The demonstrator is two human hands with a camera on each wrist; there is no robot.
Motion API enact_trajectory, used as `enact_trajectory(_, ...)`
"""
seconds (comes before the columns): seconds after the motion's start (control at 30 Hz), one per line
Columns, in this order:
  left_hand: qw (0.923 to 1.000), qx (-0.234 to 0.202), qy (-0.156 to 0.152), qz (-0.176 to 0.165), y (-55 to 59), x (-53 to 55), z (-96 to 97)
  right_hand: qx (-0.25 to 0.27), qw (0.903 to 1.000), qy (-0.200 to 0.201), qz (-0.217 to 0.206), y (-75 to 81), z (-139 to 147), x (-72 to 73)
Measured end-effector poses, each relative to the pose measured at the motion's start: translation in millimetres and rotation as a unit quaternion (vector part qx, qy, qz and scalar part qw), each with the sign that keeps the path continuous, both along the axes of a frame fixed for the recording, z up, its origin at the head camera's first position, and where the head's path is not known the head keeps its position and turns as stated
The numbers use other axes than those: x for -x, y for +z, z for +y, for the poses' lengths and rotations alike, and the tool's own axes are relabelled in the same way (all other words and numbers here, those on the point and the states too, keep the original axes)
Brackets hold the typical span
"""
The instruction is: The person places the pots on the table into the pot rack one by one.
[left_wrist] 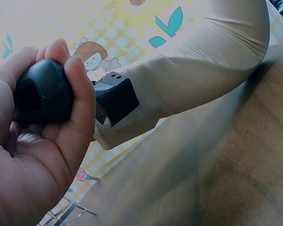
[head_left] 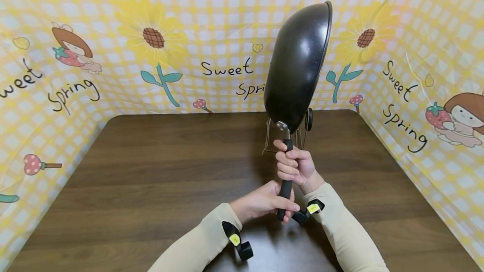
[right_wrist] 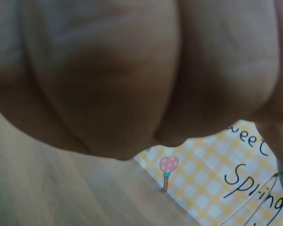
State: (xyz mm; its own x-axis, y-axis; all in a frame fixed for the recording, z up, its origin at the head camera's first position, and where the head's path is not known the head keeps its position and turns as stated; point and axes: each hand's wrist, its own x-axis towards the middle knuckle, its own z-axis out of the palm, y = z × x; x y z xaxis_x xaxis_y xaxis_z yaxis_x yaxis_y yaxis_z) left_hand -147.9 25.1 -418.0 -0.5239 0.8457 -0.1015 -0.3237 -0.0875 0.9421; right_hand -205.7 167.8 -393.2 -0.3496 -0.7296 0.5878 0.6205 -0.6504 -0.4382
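A black wok [head_left: 296, 62] is raised on its side above the table, handle down and dark outer surface showing in the head view. My right hand [head_left: 298, 167] grips the upper part of its black handle [head_left: 286, 188], near the metal joint. Lower down, my left hand [head_left: 264, 200] holds the handle's end. The left wrist view shows the left hand's fingers [left_wrist: 80, 99] curled round the rounded handle end [left_wrist: 45, 92]. Curled fingers [right_wrist: 108, 84] of the right hand fill the right wrist view and hide the handle there.
Behind the wok a thin wire rack [head_left: 266, 139] stands on the brown wooden table [head_left: 170, 171], partly hidden. A round black piece [head_left: 309, 119] shows beside it. Yellow checked cloth [head_left: 211, 24] with printed figures walls the table's back and sides. Each wrist wears a black strap.
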Motion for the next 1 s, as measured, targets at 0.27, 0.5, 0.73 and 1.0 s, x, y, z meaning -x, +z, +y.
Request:
enact_trajectory(0.27,0.9999,0.009,-0.002,-0.009,-3.9,0.4,1.9,0.005,1.0000,-0.004,0.003,-8.3,3,0.6)
enact_trajectory(0.5,0.9998,0.019,-0.005,-0.008,-8.7,0.5,3.5,0.007,1.0000,0.001,-0.003,-15.7,5,0.1)
enact_trajectory(0.73,0.9994,0.031,-0.008,-0.011,-14.2,0.6,4.2,0.005,0.9999,0.008,0.008,-22.1,7,0.3)
enact_trajectory(1.0,0.9991,0.039,-0.011,-0.014,-24.9,1.3,6.1,0.016,0.9996,0.024,0.006,-33.6,9,1.7)
